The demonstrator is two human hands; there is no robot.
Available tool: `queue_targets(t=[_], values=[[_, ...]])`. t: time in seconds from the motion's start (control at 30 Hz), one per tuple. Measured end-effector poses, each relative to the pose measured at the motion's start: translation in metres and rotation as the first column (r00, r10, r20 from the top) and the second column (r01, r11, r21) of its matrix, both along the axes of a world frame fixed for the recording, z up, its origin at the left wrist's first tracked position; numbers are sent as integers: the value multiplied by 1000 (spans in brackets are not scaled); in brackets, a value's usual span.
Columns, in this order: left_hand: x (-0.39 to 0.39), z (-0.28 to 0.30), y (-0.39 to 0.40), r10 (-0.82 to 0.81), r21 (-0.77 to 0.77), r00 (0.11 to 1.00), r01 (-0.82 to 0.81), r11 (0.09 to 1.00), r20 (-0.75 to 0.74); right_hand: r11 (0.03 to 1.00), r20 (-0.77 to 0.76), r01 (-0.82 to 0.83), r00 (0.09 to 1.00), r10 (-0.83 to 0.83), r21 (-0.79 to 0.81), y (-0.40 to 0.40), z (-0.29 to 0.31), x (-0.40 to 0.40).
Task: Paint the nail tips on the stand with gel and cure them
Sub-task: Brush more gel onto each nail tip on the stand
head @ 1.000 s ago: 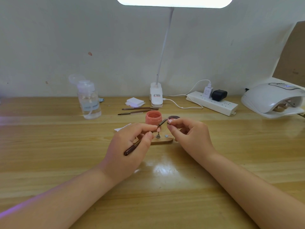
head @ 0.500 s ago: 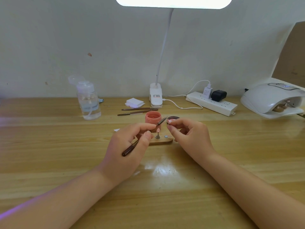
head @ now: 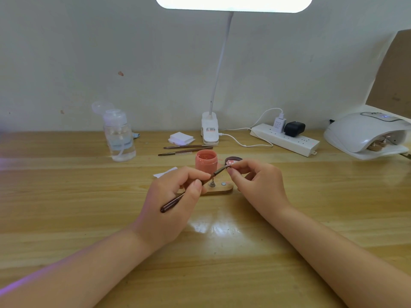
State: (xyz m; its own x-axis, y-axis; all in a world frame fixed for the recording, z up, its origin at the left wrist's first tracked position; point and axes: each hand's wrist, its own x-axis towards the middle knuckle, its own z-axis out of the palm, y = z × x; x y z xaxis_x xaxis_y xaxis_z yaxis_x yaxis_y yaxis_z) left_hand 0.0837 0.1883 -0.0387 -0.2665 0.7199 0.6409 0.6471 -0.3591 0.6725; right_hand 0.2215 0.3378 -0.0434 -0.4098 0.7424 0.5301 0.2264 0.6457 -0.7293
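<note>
A small nail-art workstation at a wooden desk [head: 66, 196] against a bare white wall [head: 89, 52]: clip-on lamp [head: 210, 130] top centre, white curing lamp [head: 364, 134] at the right edge, pump bottle [head: 119, 138] left, power strip [head: 284, 140] behind

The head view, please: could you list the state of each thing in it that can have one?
Left hand: grips the brush, bristles at the right fingertips.
Right hand: pinches a small nail tip.
Gel jar: open, lid lying beside it.
Wooden stand: flat on the table; one post bare.
Desk lamp: lit.
Curing lamp: holds stands inside.
Pump bottle: cap flipped open.
Power strip: two plugs in.
</note>
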Motion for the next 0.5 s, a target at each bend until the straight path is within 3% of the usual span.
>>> queue_targets(t=[0.17,0.37,0.5], values=[[1,-1,2,-30,-51,999,31,998,22,1000,20,-5,1000,5,6,-1,-1,-1],[-3,-2,2,14,37,993,-19,999,117,991,22,105,994,-104,-81,6,-2,0],[-7,-1,6,53,65,965,-72,995,258,992,31,-7,999,11,-129,6,-2,-1]])
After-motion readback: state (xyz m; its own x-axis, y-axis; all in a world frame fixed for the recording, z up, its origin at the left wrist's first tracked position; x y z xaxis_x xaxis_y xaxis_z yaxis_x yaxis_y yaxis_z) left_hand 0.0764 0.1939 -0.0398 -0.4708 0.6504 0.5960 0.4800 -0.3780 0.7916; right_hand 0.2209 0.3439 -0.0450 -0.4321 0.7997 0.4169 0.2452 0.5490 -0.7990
